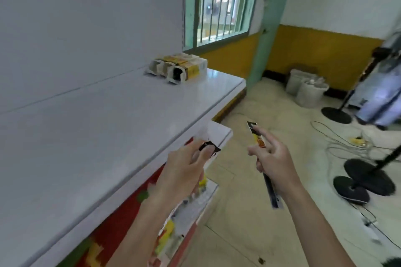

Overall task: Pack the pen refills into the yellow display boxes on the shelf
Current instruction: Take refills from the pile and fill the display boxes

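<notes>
a: head view. right hand [271, 158] pinching one pen refill pack [259, 143] between thumb and forefinger, other fingers loosely spread, pack upright with dark header card on top and long dark tail hanging below the palm

b: left hand [184, 169] closed round a second refill pack [209, 147], only the dark top corner showing past the fingertips, thumb pressed on it. rest of that pack hidden

a: both hands near, off the front edge of the white shelf [108, 136]. yellow display boxes [180, 69] far along the shelf at its right end, lying on their sides, open mouths facing this way. well apart from both hands

b: probably the carry step, then. nothing packed from these two yet

a: best to feed one pack at a time, tail end first, lined up with a box mouth. nearest box already looks dark inside, maybe part filled, hard to tell

b: worth steadying the box with the free hand, since lying loose and likely to slide back when pushed. also worth minding the hanging tail, thin and likely to bend against the box rim
</notes>
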`<state>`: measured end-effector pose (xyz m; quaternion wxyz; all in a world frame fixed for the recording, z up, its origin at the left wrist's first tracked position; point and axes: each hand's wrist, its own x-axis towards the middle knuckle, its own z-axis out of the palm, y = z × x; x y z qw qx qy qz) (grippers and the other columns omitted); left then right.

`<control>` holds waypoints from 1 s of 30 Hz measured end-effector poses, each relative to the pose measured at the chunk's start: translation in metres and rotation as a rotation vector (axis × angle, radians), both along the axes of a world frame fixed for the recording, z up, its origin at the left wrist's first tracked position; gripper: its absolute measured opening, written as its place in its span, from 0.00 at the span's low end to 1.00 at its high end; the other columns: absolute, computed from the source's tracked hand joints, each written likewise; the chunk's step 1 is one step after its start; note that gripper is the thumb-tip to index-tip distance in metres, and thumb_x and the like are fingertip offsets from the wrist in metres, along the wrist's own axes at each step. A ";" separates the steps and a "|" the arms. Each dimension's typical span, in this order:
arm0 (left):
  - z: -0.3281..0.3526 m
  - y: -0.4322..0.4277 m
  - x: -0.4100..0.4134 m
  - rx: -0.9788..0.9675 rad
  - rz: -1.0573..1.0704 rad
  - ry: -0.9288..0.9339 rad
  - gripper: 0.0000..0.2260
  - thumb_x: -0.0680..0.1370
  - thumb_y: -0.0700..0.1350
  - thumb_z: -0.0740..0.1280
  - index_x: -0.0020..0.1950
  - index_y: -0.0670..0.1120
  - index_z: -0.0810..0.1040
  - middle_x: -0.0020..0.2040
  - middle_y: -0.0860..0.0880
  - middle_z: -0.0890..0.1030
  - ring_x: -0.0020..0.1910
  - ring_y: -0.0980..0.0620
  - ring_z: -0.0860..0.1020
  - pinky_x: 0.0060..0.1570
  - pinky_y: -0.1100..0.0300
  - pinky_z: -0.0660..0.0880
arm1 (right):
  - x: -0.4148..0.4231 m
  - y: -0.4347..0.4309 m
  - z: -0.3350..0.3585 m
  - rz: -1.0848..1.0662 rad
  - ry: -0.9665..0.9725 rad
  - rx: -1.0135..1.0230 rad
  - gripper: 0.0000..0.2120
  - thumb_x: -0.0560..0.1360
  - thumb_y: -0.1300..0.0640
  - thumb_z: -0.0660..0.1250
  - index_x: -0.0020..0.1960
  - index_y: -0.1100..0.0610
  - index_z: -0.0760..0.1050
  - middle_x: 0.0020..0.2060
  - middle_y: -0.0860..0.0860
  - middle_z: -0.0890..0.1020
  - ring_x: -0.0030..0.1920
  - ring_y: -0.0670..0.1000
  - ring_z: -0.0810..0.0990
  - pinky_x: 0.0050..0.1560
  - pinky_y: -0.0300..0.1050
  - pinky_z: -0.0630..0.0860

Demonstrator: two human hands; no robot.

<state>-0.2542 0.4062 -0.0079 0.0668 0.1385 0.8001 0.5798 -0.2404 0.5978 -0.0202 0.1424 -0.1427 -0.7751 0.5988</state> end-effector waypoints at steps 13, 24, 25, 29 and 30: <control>-0.008 0.141 -0.102 -0.128 -0.072 0.018 0.16 0.79 0.47 0.60 0.44 0.33 0.73 0.28 0.44 0.70 0.19 0.57 0.65 0.20 0.66 0.63 | -0.062 0.131 -0.029 -0.057 -0.059 0.115 0.23 0.73 0.60 0.66 0.63 0.39 0.72 0.43 0.52 0.80 0.30 0.48 0.71 0.29 0.35 0.73; 0.029 0.187 -0.300 -0.215 0.160 0.093 0.12 0.76 0.48 0.64 0.42 0.38 0.75 0.29 0.48 0.76 0.20 0.55 0.70 0.22 0.64 0.67 | -0.298 0.187 0.024 0.254 0.041 0.347 0.22 0.78 0.54 0.60 0.68 0.35 0.64 0.31 0.52 0.69 0.32 0.51 0.70 0.32 0.44 0.76; 0.032 0.185 -0.314 -0.239 0.199 0.108 0.11 0.75 0.48 0.65 0.43 0.39 0.75 0.30 0.48 0.77 0.20 0.55 0.70 0.22 0.65 0.67 | -0.318 0.187 0.032 0.271 0.060 0.366 0.22 0.78 0.53 0.60 0.68 0.34 0.64 0.30 0.51 0.69 0.32 0.53 0.71 0.37 0.49 0.76; 0.032 0.160 -0.348 -0.350 0.422 0.072 0.08 0.74 0.49 0.68 0.42 0.47 0.72 0.33 0.48 0.78 0.21 0.55 0.72 0.23 0.65 0.69 | -0.385 0.172 0.041 0.446 0.107 0.385 0.22 0.79 0.52 0.58 0.71 0.37 0.60 0.32 0.58 0.73 0.34 0.56 0.73 0.40 0.50 0.79; 0.031 0.150 -0.353 -0.378 0.480 0.055 0.08 0.73 0.49 0.69 0.43 0.49 0.71 0.35 0.49 0.78 0.24 0.54 0.73 0.25 0.64 0.70 | -0.402 0.166 0.039 0.491 0.122 0.387 0.22 0.79 0.52 0.58 0.71 0.38 0.59 0.34 0.56 0.77 0.33 0.54 0.75 0.39 0.46 0.80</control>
